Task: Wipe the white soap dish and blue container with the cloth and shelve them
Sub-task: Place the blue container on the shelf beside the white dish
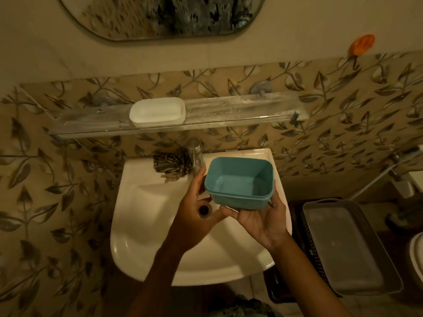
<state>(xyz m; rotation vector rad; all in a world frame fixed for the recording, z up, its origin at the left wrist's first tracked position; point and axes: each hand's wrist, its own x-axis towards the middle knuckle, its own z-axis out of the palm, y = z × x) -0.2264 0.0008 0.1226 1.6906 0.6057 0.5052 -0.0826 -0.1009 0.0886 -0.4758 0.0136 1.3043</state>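
Observation:
The blue container (239, 183), an open rectangular tub, is held upright over the sink between both hands. My right hand (261, 220) cups it from below with the palm up. My left hand (196, 209) touches its left wall with the fingertips. The white soap dish (157, 112) stands on the glass shelf (240, 112) on the wall, left of the shelf's middle. The cloth (172, 164), dark and striped, lies crumpled on the sink's back rim beside the tap.
A white sink (142, 202) sits below the hands, with a chrome tap (196, 156) at the back. A grey plastic basket (348, 245) stands at the right. A mirror (160, 14) hangs above the shelf. An orange hook (362, 47) is stuck on the wall, upper right.

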